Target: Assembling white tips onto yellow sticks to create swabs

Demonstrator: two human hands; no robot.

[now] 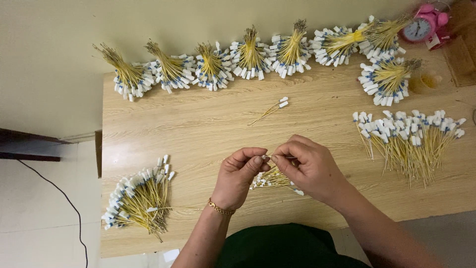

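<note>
Left hand (240,176) and right hand (307,166) meeting fingertip to fingertip above near-centre of counter (208,124), both pinched on small bunch of yellow wires with white tags (272,179). Loose pile (139,198) by left edge; spread pile (411,136) towards right edge. Bundled sheaves (248,54) lining far edge. Stray pair (271,109) alone on bare middle. Pink clock (424,25) at far right corner.

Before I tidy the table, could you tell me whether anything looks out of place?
Only a couple of stray yellow wires lie alone mid-table, apart from the tied bundles along the wall and the loose piles. Nothing looks spilled or damaged.
</note>
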